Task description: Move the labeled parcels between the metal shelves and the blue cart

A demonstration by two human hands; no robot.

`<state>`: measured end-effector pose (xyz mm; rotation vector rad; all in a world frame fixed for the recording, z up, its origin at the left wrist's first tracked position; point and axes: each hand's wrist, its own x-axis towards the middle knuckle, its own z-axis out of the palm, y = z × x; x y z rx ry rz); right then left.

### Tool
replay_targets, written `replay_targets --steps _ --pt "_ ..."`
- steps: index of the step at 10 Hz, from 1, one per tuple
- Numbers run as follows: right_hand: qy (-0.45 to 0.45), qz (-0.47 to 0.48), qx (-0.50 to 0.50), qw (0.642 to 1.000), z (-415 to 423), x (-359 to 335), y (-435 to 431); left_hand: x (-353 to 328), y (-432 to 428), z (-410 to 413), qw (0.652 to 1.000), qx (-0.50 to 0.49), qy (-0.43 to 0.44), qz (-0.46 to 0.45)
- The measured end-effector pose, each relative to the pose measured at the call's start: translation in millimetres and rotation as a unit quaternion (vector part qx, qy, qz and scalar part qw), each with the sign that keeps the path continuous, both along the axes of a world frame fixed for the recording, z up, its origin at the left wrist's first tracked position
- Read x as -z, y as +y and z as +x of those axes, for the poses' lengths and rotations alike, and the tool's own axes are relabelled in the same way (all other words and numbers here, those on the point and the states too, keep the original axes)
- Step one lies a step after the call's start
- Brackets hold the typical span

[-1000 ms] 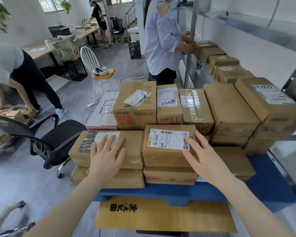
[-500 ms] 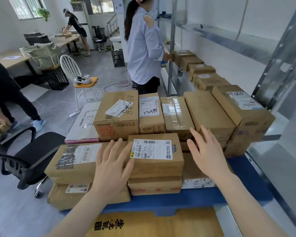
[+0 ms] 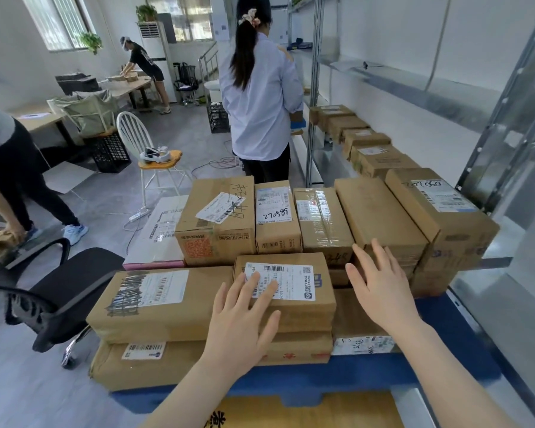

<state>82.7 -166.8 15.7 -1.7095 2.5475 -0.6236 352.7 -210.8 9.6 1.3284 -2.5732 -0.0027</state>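
A blue cart [image 3: 457, 335] in front of me carries several brown cardboard parcels in stacks. My left hand [image 3: 244, 316] lies flat, fingers spread, on the near middle parcel [image 3: 303, 307], partly covering its white label. My right hand [image 3: 380, 282] is open with fingers apart, just right of that parcel and in front of a plain brown parcel [image 3: 380, 217] in the back row. Neither hand holds anything. The metal shelves [image 3: 414, 84] stand to the right, with a row of parcels [image 3: 365, 140] on a lower level.
A person in a light shirt [image 3: 260, 97] stands at the shelves beyond the cart. A black office chair [image 3: 59, 291] is at the left, a white chair [image 3: 142, 143] farther back. Two more people work at the left and far back. A flat cardboard sheet [image 3: 322, 412] lies below the cart's near edge.
My left hand slid right from the long left parcel onto the middle labeled parcel. My right hand moved farther right and back. The view tilted upward.
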Motion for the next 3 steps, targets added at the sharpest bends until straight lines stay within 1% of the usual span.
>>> replay_targets --steps 1,2,3 --pt "-0.017 0.001 0.001 1.000 6 -9 0 -4 -1 -4 1.000 -0.007 0.004 0.008" --pt "-0.025 -0.005 -0.019 1.000 16 -20 0 -7 -6 -7 1.000 -0.015 0.007 0.015" --pt "-0.074 -0.081 -0.067 0.992 23 -52 3 -11 -14 -10 0.999 -0.029 0.000 0.026"
